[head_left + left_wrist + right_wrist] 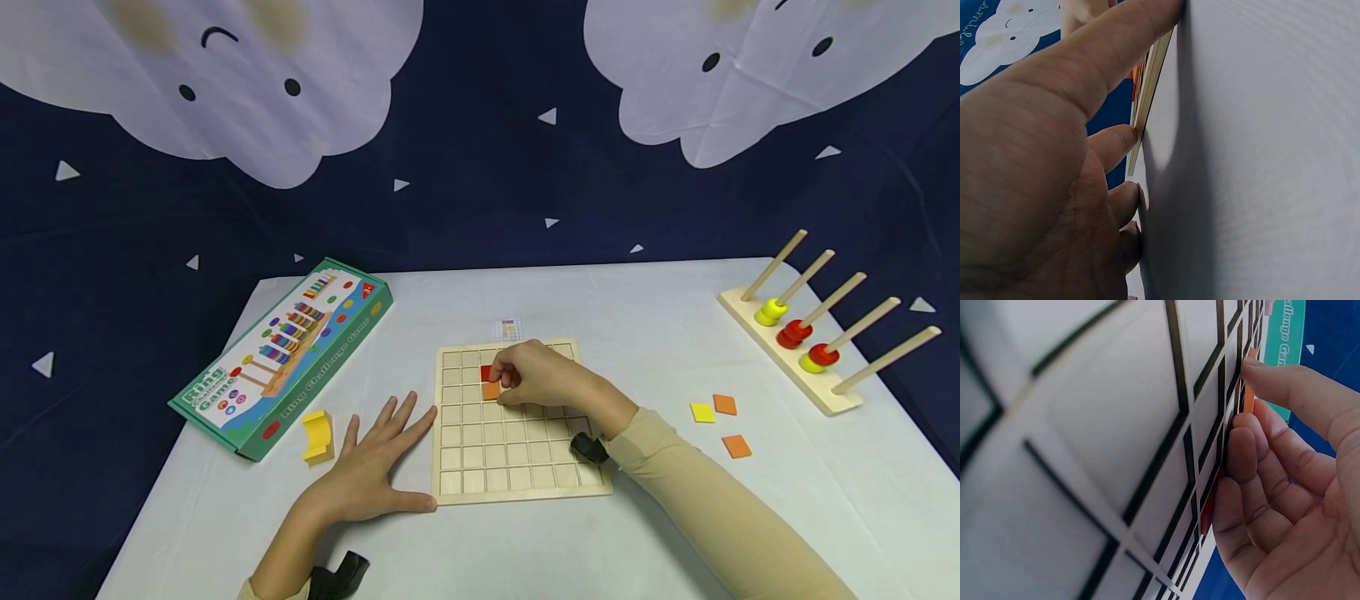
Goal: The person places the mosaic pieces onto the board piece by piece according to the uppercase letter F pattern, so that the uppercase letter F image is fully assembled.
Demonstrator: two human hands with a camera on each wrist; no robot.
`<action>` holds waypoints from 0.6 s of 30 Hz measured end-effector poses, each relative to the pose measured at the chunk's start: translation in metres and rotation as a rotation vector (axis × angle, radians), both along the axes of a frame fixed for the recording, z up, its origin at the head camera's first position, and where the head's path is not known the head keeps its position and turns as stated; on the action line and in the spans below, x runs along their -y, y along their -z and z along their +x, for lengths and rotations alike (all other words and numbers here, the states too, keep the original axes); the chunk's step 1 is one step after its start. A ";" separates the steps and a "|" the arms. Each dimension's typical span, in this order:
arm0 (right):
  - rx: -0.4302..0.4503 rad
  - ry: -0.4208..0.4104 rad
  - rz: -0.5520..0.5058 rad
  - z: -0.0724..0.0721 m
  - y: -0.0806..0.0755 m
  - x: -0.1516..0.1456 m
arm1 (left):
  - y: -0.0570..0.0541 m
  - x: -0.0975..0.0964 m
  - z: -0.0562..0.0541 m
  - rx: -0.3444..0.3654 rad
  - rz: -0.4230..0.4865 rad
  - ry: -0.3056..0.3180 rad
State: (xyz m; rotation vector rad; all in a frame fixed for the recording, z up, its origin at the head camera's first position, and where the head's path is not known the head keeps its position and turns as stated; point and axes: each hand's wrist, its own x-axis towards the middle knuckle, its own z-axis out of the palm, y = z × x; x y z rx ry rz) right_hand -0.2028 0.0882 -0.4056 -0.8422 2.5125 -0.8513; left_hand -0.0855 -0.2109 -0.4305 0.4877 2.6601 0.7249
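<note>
A wooden grid board [495, 433] lies flat on the white table. In its upper left part, a red square tile [485, 372] and an orange square tile [491, 391] sit one below the other. My right hand [543, 375] reaches over the board and pinches the orange tile [1249, 394] between thumb and fingers; its other fingers lie curled against the red tile [1208, 506] in the right wrist view. My left hand [367, 471] rests on the table with spread fingers, its thumb and a fingertip touching the board's left edge [1154, 81].
Two orange tiles [737, 447] and a yellow tile [702, 412] lie right of the board. Behind them stands a peg rack [795, 354] with red and yellow rings. A green game box [285, 354] and a yellow block [318, 437] lie left. A small printed card [508, 329] is behind the board.
</note>
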 end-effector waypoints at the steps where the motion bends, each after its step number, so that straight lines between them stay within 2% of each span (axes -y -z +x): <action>1: -0.002 -0.001 0.002 0.000 0.000 0.000 | 0.000 0.000 0.000 0.001 0.000 0.000; 11: 0.000 -0.001 -0.028 0.001 0.000 -0.003 | 0.000 0.001 0.000 0.002 0.000 0.001; 18: 0.004 0.021 -0.083 0.004 -0.004 -0.025 | -0.001 0.000 0.001 0.002 0.009 0.001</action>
